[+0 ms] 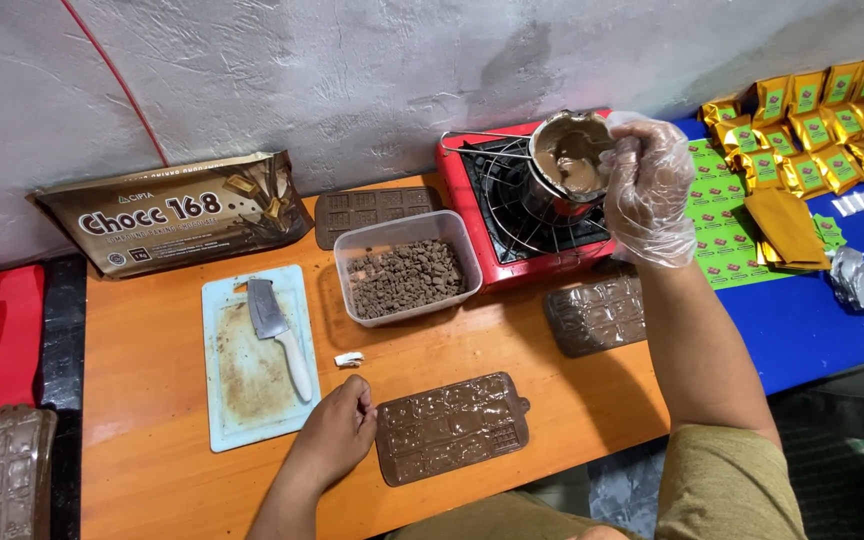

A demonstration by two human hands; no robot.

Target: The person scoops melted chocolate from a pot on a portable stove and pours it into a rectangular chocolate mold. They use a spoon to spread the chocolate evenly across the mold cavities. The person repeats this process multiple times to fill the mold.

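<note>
**Melted chocolate, one hand on the pot, one at the mould**

Melted chocolate sits in a small steel pot (pixel 567 160) on the wire grate of my red tabletop stove (pixel 522 210), at the far side of the orange table (pixel 152 440). My right hand (pixel 649 190), in a thin clear plastic glove, is curled closed around the pot's near rim. I judge the pot light but likely hot, its contents runny and easy to slop; the long wire handle pointing left looks the safer hold. My bare left hand (pixel 337 432) rests loosely curled, holding nothing, touching the left edge of a filled brown silicone mould (pixel 452 426), floppy by the look of it. Between the two stand a clear tub of chopped chocolate (pixel 407 268) and a second filled mould (pixel 597 315) beside the stove. A small cleaver (pixel 277 335) lies on the pale cutting board (pixel 252 400), left of the tub.
</note>
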